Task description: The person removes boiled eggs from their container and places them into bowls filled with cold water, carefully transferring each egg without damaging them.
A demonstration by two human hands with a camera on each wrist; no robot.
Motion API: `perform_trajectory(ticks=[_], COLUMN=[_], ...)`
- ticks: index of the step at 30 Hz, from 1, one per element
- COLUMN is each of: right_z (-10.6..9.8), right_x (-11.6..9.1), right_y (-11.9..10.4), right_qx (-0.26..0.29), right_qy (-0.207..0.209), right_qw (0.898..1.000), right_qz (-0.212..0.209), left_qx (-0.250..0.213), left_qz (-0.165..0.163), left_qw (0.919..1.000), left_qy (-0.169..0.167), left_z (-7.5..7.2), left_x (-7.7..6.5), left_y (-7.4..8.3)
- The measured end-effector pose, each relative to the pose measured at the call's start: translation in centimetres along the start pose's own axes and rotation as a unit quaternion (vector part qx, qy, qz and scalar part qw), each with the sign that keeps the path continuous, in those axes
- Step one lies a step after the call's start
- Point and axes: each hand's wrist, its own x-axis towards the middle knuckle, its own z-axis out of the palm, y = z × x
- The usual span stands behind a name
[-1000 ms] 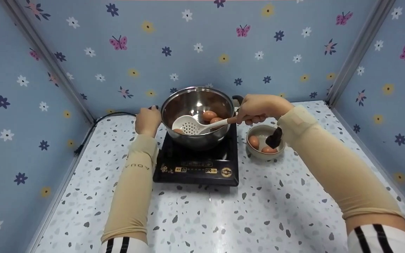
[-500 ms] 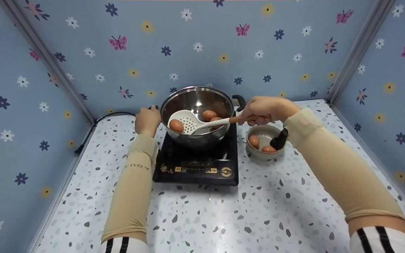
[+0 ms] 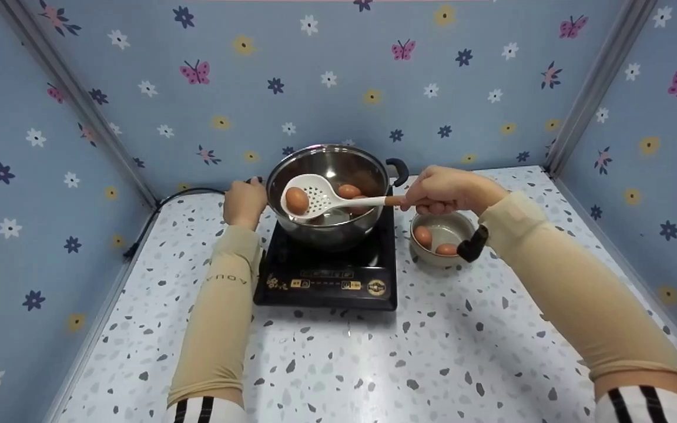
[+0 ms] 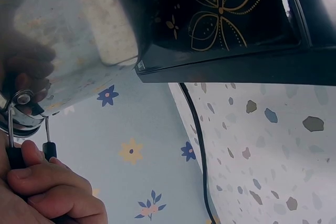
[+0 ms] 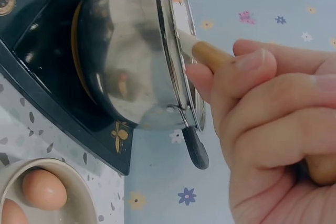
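Note:
My right hand (image 3: 447, 189) grips the wooden handle (image 5: 210, 56) of a white slotted spoon (image 3: 319, 200). One brown egg (image 3: 297, 200) rests in the spoon's bowl, raised inside the mouth of a steel pot (image 3: 332, 232). Two more eggs (image 3: 349, 191) lie in the pot, partly behind the spoon's handle. At the pot's left side my left hand (image 3: 244, 202) holds the black side handle (image 4: 50, 150), fingers curled round it in the left wrist view.
Under the pot is a black induction cooker (image 3: 327, 288). To its right stands a small bowl (image 3: 441, 258) with two eggs (image 3: 423, 237) inside. A black cable (image 4: 197, 129) runs off at the left. Patterned wall panels (image 3: 338, 70) close in the back and sides.
The slotted spoon has risen in the pot, with an egg now plainly in its bowl. My right hand has shifted slightly right and down. The left hand keeps its hold.

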Motion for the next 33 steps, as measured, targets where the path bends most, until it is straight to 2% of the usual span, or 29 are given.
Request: perform_trajectory(ticks=[10, 20, 33], right_z=[0.2, -0.6, -1.6], right_x=[-1.2, -2.4, -4.1], right_y=[0.6, 1.5, 2.2], right_qx=[0.009, 0.007, 0.009], right_qy=[0.041, 0.055, 0.075], right_qw=[0.999, 0.998, 0.997], right_qz=[-0.01, -0.015, -0.025], left_qx=[-0.007, -0.009, -0.007], left_qz=[-0.001, 0.011, 0.002], left_qw=[1.0, 0.9998, 0.9999], left_qy=[-0.004, -0.014, -0.01], left_z=[-0.1, -0.3, -0.3], left_x=[-0.3, -0.5, -0.6], left_y=[0.0, 0.0, 0.2])
